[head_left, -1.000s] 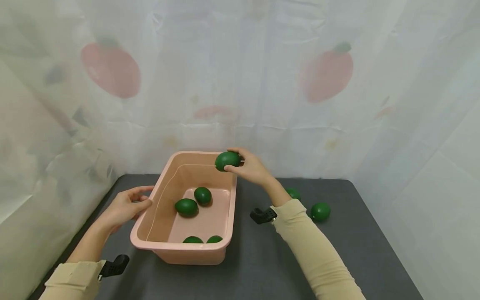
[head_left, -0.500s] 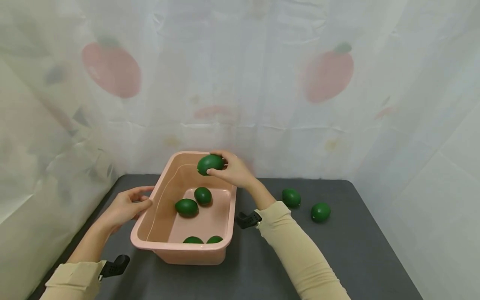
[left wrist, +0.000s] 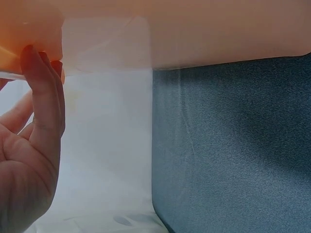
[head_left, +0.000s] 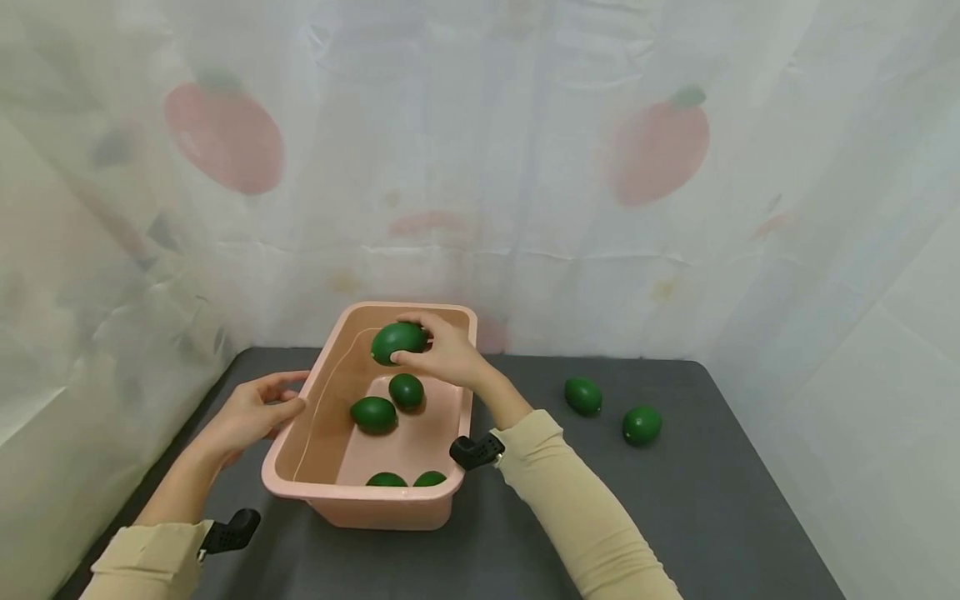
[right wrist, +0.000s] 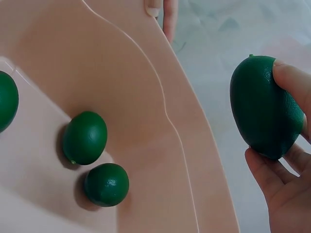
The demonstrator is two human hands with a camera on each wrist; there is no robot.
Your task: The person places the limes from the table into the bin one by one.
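My right hand (head_left: 442, 354) grips a dark green oval fruit (head_left: 397, 342) in its fingertips above the far end of a pink plastic tub (head_left: 360, 493). In the right wrist view, fingers (right wrist: 291, 82) and thumb wrap the fruit (right wrist: 265, 109) over the tub's inner wall (right wrist: 121, 92). Several more green fruits lie on the tub floor (head_left: 372, 414) (head_left: 406, 390) (right wrist: 85, 137). My left hand (head_left: 255, 408) rests with fairly straight fingers (left wrist: 43, 97) against the outside of the tub's left rim (left wrist: 194, 34).
Two green fruits (head_left: 582, 396) (head_left: 642, 425) lie on the dark grey table (head_left: 675, 517) to the right of the tub. A pale curtain with a fruit print hangs close behind the table and along both sides.
My right hand has carried the green fruit leftward from above the tub's far right rim to over its inside, slightly lower. The left hand and the tub have stayed put.
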